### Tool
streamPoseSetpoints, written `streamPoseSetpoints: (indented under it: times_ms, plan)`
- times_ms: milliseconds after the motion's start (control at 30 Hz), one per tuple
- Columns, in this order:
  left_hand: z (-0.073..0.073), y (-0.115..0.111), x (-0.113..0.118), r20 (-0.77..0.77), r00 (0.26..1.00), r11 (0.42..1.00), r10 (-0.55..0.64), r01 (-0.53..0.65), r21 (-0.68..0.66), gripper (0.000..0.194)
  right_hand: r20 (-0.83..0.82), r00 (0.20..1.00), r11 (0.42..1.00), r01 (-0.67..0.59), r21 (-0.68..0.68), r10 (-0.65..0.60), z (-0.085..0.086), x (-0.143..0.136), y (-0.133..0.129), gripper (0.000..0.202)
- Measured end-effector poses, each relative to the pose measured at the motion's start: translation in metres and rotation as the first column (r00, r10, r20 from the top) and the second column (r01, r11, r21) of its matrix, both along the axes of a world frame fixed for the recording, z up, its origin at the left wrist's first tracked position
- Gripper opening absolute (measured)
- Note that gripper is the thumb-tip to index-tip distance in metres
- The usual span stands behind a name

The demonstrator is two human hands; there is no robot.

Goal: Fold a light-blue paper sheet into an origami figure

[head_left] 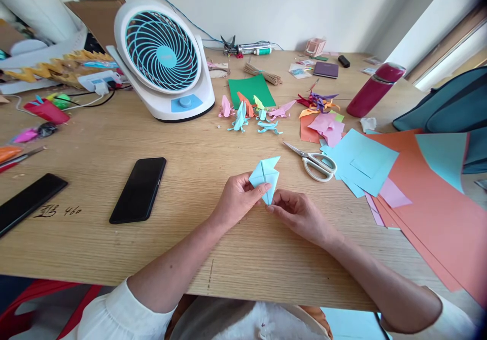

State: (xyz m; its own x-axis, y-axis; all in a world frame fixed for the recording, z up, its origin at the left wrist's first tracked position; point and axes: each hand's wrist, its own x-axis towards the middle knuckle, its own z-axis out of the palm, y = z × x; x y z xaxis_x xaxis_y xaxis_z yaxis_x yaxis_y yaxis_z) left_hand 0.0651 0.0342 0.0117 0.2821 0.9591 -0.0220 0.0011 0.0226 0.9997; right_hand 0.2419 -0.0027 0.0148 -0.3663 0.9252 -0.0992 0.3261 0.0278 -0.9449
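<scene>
A small light-blue folded paper (264,175) is held above the front middle of the wooden table. My left hand (241,194) pinches it from the left, with the thumb lying across its face. At the bottom point of the paper, my right hand (294,212) has thumb and forefinger pressed together on the tip. The paper has a centre crease and a flap pointing to the upper right. White-handled scissors (319,166) lie to the right of the hands. Several small folded paper figures (239,115) stand beyond them.
A fan (165,56) stands at the back left, with a phone (139,190) in front of it. Blue sheets (363,152) and large orange sheets (429,203) cover the right side. A red bottle (375,91) lies tilted in view behind them.
</scene>
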Motion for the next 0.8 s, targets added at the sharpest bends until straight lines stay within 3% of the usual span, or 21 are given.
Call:
streamPoseSetpoints:
  times_ms: [100,233,433,600,800]
  plan:
    - [0.0001,0.0012,-0.001,0.004,0.999,0.999,0.044,-0.044,0.031,0.026,-0.03,0.999,0.999,0.021,-0.025,-0.022,-0.0022,0.0004,0.0005,0.018]
    - [-0.0006,0.0007,-0.0005,-0.001,1.0,1.0,0.01,-0.01,-0.002,0.026,-0.064,0.997,0.999,0.033,-0.026,-0.035,-0.0044,0.0005,0.0008,0.02]
    - [-0.001,-0.0025,0.0019,-0.179,0.983,0.999,-0.053,0.054,0.002,0.032,-0.125,0.991,0.998,0.052,-0.026,-0.055,-0.0055,0.001,0.0019,0.025]
    - [0.0018,-0.0038,0.0016,-0.212,0.977,0.999,-0.024,0.033,0.038,0.036,-0.172,0.983,0.995,0.048,-0.087,-0.062,-0.0073,0.0034,0.004,0.027]
    - [0.0024,-0.0043,0.0022,-0.226,0.973,0.998,-0.044,0.052,0.03,0.035,-0.13,0.99,0.997,0.048,-0.054,-0.055,-0.0084,0.0041,0.0039,0.03]
